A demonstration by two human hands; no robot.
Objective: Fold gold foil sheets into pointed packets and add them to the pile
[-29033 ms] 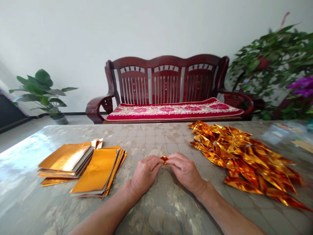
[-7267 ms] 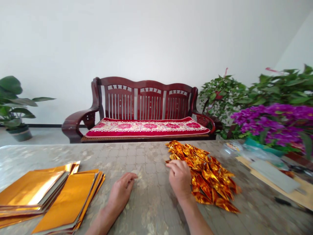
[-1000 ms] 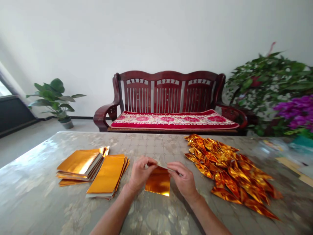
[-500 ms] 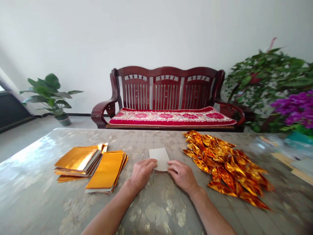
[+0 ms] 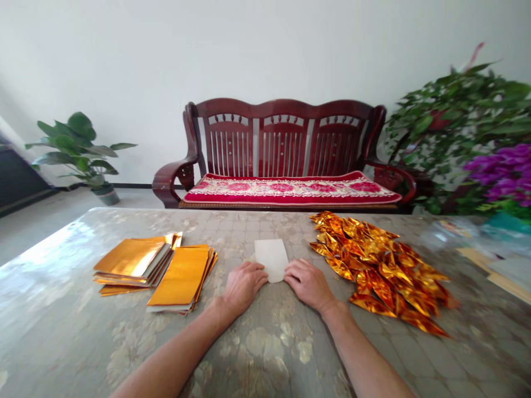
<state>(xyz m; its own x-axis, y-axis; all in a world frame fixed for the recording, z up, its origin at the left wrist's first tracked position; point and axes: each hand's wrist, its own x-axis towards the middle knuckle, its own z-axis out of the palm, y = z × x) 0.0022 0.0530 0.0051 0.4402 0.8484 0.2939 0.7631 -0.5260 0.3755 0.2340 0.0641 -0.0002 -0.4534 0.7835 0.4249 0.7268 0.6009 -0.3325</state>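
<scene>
Between my hands a sheet of paper point(image 5: 271, 258) lies on the table, pale side up, its near edge curled. My left hand point(image 5: 247, 282) has its fingers closed at the sheet's near left corner. At the near right corner, my right hand point(image 5: 307, 283) pinches the paper in the same way. To the left are two stacks of gold foil paper, one wider stack point(image 5: 130, 257) and one narrower stack point(image 5: 180, 276). A heap of folded gold foil pieces point(image 5: 377, 265) spreads over the table to my right.
The table point(image 5: 257, 354) has a patterned, shiny cover. Clear plastic bags point(image 5: 452, 235) and flat tan pieces point(image 5: 481, 262) lie at its right. Behind it stands a wooden bench point(image 5: 282, 149) with a red floral cushion. Potted plants flank the bench, with purple flowers point(image 5: 504, 174) at right.
Both hands have come down lower against the table, still at the sheet's near corners. More of the sheet's pale face shows. The camera view has tilted slightly downward.
</scene>
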